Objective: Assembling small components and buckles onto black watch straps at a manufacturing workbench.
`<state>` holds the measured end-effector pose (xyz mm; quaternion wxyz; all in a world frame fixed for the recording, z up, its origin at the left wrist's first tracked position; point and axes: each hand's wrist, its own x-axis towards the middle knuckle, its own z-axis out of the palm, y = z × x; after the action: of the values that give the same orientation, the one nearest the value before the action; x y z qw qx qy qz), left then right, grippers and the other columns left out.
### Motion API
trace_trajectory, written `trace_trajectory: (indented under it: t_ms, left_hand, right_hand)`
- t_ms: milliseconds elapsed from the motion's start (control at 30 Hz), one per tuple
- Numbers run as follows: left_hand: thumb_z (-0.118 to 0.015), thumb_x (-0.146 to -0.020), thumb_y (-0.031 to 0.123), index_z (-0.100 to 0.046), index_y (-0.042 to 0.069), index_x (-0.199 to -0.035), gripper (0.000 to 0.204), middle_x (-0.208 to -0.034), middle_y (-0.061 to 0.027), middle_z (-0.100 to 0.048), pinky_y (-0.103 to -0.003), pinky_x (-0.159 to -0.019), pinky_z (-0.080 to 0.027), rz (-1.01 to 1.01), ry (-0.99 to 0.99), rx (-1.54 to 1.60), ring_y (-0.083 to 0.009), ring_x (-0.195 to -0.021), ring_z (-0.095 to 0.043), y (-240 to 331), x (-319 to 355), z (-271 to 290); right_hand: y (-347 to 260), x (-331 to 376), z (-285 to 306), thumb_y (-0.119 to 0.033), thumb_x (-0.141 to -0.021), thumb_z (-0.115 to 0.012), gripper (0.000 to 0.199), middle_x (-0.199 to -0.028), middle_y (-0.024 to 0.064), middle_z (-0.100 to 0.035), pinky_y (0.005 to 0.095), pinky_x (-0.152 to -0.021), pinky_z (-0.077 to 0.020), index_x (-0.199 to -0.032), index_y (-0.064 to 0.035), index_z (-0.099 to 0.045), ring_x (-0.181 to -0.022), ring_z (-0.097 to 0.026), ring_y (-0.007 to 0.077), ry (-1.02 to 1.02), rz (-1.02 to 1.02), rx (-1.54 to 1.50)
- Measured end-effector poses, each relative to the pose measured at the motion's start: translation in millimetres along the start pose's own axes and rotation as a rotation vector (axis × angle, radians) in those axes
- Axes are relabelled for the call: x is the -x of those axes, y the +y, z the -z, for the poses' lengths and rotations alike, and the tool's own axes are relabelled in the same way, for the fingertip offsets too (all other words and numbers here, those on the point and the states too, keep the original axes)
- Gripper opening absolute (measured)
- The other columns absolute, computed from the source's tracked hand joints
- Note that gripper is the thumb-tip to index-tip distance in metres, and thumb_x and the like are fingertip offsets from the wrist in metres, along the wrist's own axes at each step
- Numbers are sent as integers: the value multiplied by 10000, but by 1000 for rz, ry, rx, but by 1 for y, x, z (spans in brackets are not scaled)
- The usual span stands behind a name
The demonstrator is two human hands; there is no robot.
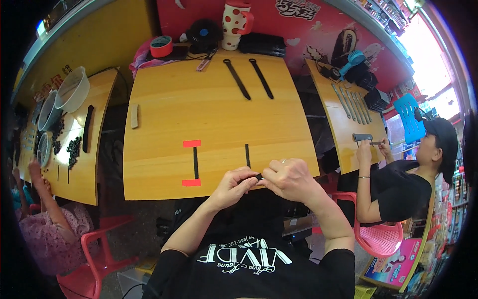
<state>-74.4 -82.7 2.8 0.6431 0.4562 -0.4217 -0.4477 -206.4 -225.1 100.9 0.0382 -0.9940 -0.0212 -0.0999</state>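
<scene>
Just over the near edge of the table, my left hand (234,188) and my right hand (290,180) meet, fingers closed in a pinch. Between their fingertips is a small black piece (259,176), partly covered, so its exact kind does not show. A thin black strip (247,155) lies upright on the wood in front of my hands, its near end close to my left fingers. Further left, a second black strip (195,163) stretches between two red tape pieces, one at its far end (191,143) and one at its near end (191,183).
Two long black straps (236,79) lie at the far side of the wooden table (169,109). Red tape (161,46), a black fan (204,33) and a dotted cup (234,25) stand behind. People work at tables left and right, beside pink chairs (377,238).
</scene>
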Motion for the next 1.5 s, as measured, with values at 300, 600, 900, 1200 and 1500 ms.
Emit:
trace_trajectory:
  t_ms: [300, 600, 900, 1200, 1500]
  left_hand:
    - [-549, -1000, 216, -657, 48, -939, 209, -745, 41, -583, -195, -584, -402, 324, 143, 442, -34, -637, -497, -4, 2, 0]
    - [-509, -1019, 274, -633, 12, -942, 300, -799, -24, -604, -220, -559, -445, 108, 591, 653, -89, -638, -536, 4, -27, 30]
    - [-552, -1001, 297, -655, -10, -1018, 324, -802, -9, -626, -203, -589, -445, 66, 314, 378, -64, -674, -554, 0, -13, 24]
    - [-564, -994, 272, -668, 1, -999, 290, -768, 1, -630, -190, -586, -435, 81, 167, 314, -44, -644, -545, -2, -9, 24]
    - [-584, -982, 249, -660, -9, -1023, 272, -795, -18, -648, -192, -588, -451, 96, 149, 303, -53, -651, -562, -2, -10, 23]
  right_hand:
    - [-23, -7, -12, -188, -725, -619, 103, -644, 43, -541, 301, -489, -470, -686, -114, -558, -586, -618, 191, -20, 61, 354]
    - [-94, 26, -60, -319, -875, -640, 291, -565, 20, -463, 297, -385, -355, -666, -141, -544, -457, -518, 165, 90, 194, 75]
    - [-12, -13, -16, -393, -784, -745, 397, -636, 81, -542, 372, -455, -421, -681, -92, -507, -559, -598, 266, 307, -282, -87]
    - [-2, -28, -17, -427, -786, -724, 387, -681, 74, -577, 369, -486, -439, -733, -87, -548, -607, -620, 267, 171, -200, -94]
    - [1, -26, -16, -403, -790, -729, 352, -691, 60, -564, 364, -482, -435, -719, -102, -560, -588, -609, 250, 151, -96, -8]
